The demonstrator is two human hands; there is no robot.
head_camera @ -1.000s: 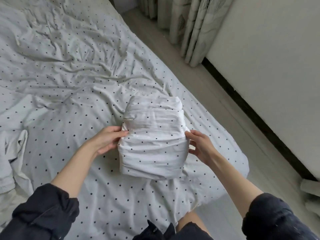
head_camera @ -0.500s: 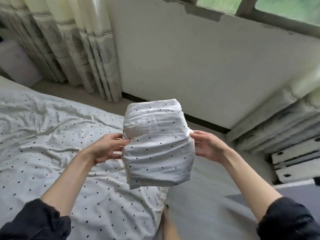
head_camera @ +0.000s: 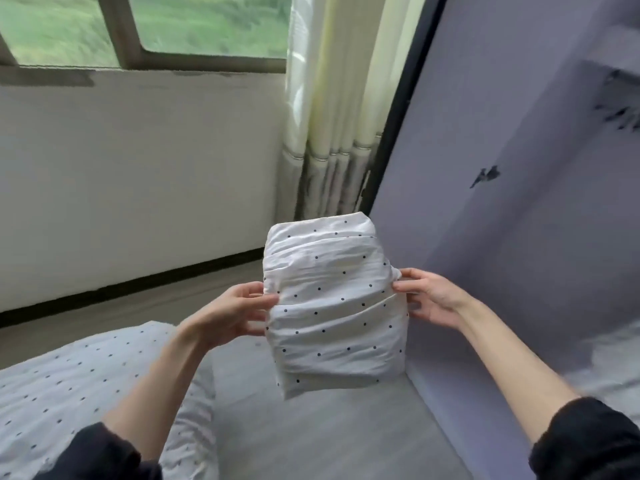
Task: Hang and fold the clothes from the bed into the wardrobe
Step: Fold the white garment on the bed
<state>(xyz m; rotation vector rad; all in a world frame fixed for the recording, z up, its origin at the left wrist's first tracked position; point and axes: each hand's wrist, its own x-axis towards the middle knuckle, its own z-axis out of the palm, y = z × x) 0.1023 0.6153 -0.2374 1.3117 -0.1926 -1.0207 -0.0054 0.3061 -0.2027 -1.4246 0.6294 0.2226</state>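
Observation:
A folded white cloth with small dark dots [head_camera: 332, 306] is held up in the air in front of me, above the grey floor. My left hand [head_camera: 232, 313] grips its left edge, thumb on top and fingers underneath. My right hand [head_camera: 429, 296] pinches its right edge the same way. The purple fabric side of the wardrobe [head_camera: 502, 202] stands close on the right, just beyond the cloth. The corner of the bed [head_camera: 69, 382], under a white dotted sheet, lies at the lower left.
A white wall [head_camera: 138, 181] with a window [head_camera: 145, 26] above it runs across the back. Pale curtains [head_camera: 329, 126] hang between the wall and the wardrobe. Grey floor [head_camera: 311, 438] stretches between the bed and the wardrobe.
Both hands lifted the folded cloth off the bed and carried it to the right. My view swung from the bed past the wall to the wardrobe's side.

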